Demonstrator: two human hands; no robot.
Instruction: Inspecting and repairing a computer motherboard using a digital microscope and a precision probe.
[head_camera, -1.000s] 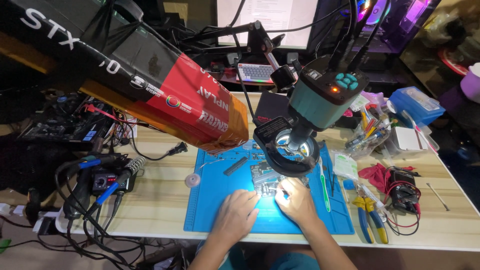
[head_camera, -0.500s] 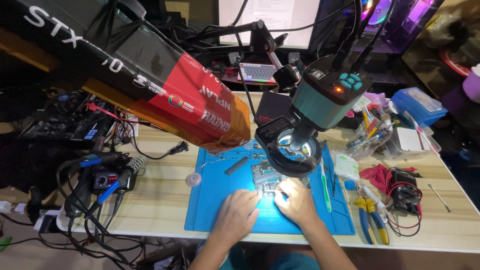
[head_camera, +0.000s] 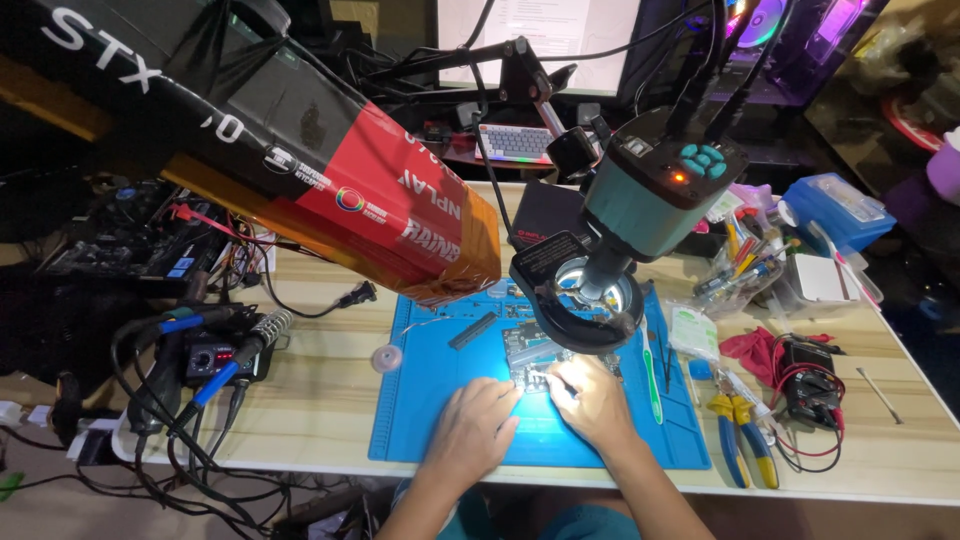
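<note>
Both my hands rest on a blue work mat (head_camera: 430, 420) under a teal microscope (head_camera: 655, 190) with a lit ring light (head_camera: 585, 300). My left hand (head_camera: 472, 430) lies fingers-down on the mat, its fingertips touching the near edge of a small circuit board (head_camera: 528, 350). My right hand (head_camera: 592, 398) pinches a thin dark tool (head_camera: 560, 380) whose tip points at the board. The board lies flat in the bright spot below the lens, partly hidden by the ring light.
A long red and black box (head_camera: 330, 190) overhangs the desk's left half. A soldering station (head_camera: 215, 355) with cables sits at left. Green tweezers (head_camera: 652, 365), blue-yellow pliers (head_camera: 740, 440), a black meter with red leads (head_camera: 805, 385) and parts boxes (head_camera: 830, 210) crowd the right side.
The view has shifted slightly. Both hands stay at the board with only small movements of the fingers.
</note>
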